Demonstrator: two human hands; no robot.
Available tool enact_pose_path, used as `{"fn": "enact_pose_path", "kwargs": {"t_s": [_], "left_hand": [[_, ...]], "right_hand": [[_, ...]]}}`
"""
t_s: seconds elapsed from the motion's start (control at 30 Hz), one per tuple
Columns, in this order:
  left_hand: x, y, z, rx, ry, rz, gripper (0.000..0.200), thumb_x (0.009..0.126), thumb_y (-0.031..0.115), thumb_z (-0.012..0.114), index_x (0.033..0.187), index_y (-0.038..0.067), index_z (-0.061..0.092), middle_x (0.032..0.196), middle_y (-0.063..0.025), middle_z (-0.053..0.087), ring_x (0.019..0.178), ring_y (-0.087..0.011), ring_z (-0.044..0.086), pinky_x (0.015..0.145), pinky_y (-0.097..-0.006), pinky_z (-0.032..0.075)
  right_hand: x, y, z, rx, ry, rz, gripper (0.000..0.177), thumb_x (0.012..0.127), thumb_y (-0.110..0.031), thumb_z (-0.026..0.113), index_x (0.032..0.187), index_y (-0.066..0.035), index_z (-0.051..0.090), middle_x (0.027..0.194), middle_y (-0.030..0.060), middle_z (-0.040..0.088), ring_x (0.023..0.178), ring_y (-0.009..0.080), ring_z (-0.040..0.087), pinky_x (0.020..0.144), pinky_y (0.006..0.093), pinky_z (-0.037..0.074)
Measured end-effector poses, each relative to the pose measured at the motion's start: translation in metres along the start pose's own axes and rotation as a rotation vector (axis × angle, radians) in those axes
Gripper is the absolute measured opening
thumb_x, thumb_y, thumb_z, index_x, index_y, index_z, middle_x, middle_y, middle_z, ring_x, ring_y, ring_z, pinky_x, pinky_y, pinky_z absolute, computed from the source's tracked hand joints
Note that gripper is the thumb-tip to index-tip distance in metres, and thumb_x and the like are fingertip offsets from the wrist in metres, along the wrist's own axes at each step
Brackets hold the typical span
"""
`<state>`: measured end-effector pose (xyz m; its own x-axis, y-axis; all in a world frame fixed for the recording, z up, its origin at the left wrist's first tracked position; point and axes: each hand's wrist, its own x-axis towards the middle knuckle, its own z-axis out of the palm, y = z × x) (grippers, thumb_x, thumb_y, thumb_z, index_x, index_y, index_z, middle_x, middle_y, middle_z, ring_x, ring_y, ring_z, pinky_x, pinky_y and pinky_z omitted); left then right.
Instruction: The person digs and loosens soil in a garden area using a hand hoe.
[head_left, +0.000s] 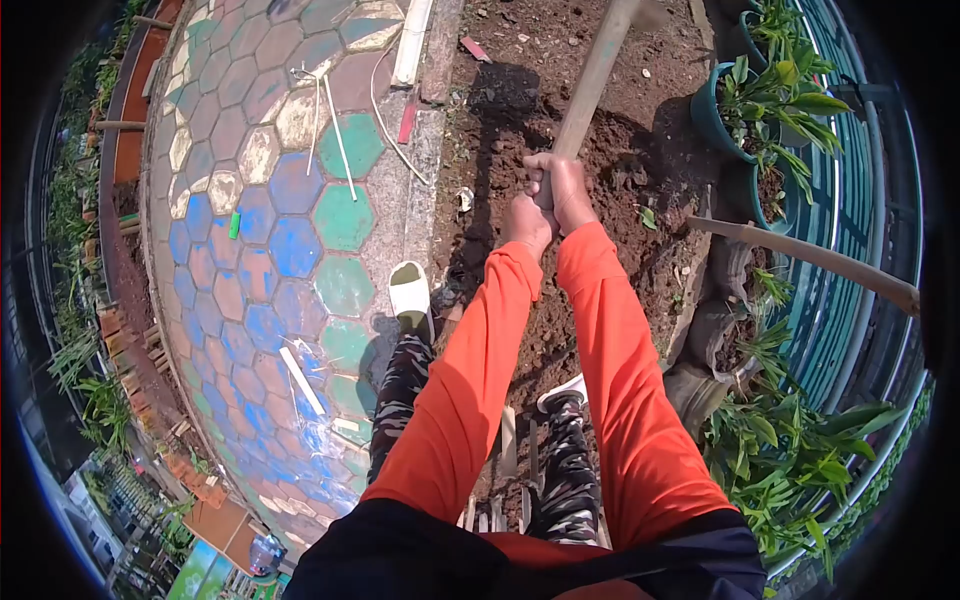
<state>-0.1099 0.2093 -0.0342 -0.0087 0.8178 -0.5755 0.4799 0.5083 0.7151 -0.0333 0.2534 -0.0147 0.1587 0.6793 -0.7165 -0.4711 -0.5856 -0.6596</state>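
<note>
Both my hands are wrapped round a long wooden handle [592, 90] that rises toward the top of the view. My left hand [528, 224] grips its lower end, close against my right hand [568, 188], which holds it just to the right and slightly higher. Beneath and beyond my hands lies loose reddish-brown soil [620, 170] with clods and a few small leaves. The handle's far end is cut off at the top edge, so any tool head is out of view.
Left of the soil runs a concrete curb [425, 150] beside painted hexagonal paving [295, 235] with thin sticks on it. At the right stand potted plants [710, 115] and a slanting wooden plank [810, 252]. My white shoe [410, 292] is by the curb.
</note>
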Motion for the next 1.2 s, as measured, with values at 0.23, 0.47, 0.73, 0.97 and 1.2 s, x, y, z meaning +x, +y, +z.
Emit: {"fn": "enact_pose_path", "kwargs": {"t_s": [0.23, 0.47, 0.73, 0.97, 1.2], "left_hand": [[-0.141, -0.133, -0.005, 0.229, -0.152, -0.538, 0.041, 0.074, 0.029, 0.064, 0.106, 0.003, 0.064, 0.099, -0.0234, 0.066, 0.099, -0.0409, 0.061, 0.082, -0.045, 0.049], [-0.139, -0.079, -0.011, 0.264, -0.167, -0.348, 0.034, 0.071, 0.02, 0.061, 0.102, 0.006, 0.064, 0.094, -0.0209, 0.067, 0.093, -0.0393, 0.063, 0.08, -0.0457, 0.05], [-0.219, -0.164, 0.006, 0.297, -0.106, -0.319, 0.034, 0.071, 0.019, 0.064, 0.101, 0.003, 0.062, 0.088, -0.0237, 0.066, 0.089, -0.0414, 0.063, 0.076, -0.0466, 0.051], [-0.297, -0.186, 0.027, 0.12, 0.017, -0.078, 0.038, 0.071, 0.025, 0.07, 0.101, 0.004, 0.061, 0.082, -0.0236, 0.065, 0.083, -0.0433, 0.064, 0.072, -0.0475, 0.053], [-0.105, 0.046, 0.01, -0.191, 0.117, 0.389, 0.031, 0.065, 0.015, 0.069, 0.094, 0.007, 0.058, 0.077, -0.0182, 0.064, 0.071, -0.0385, 0.064, 0.063, -0.0434, 0.051]], "right_hand": [[-0.066, 0.186, -0.042, 0.256, 0.038, 0.647, 0.019, 0.076, -0.007, 0.062, 0.062, -0.009, 0.048, 0.052, 0.0033, 0.045, 0.04, 0.0172, 0.041, 0.042, 0.0331, 0.036], [-0.033, 0.097, -0.047, 0.366, -0.023, 0.497, 0.017, 0.077, -0.016, 0.065, 0.083, -0.012, 0.05, 0.058, -0.0004, 0.049, 0.045, 0.0129, 0.046, 0.044, 0.0292, 0.04], [-0.1, 0.156, -0.058, 0.271, -0.007, 0.509, 0.022, 0.071, -0.012, 0.07, 0.072, -0.013, 0.048, 0.053, -0.0035, 0.042, 0.04, 0.01, 0.04, 0.04, 0.0278, 0.035], [-0.192, 0.148, -0.075, 0.058, 0.024, 0.489, 0.018, 0.065, 0.003, 0.061, 0.076, -0.003, 0.049, 0.057, 0.0056, 0.049, 0.045, 0.0172, 0.05, 0.046, 0.0309, 0.044], [-0.15, -0.126, -0.004, -0.021, -0.206, -0.415, 0.025, 0.067, -0.003, 0.07, 0.084, -0.004, 0.052, 0.065, 0.0043, 0.053, 0.052, 0.0145, 0.052, 0.053, 0.0292, 0.045]]}}
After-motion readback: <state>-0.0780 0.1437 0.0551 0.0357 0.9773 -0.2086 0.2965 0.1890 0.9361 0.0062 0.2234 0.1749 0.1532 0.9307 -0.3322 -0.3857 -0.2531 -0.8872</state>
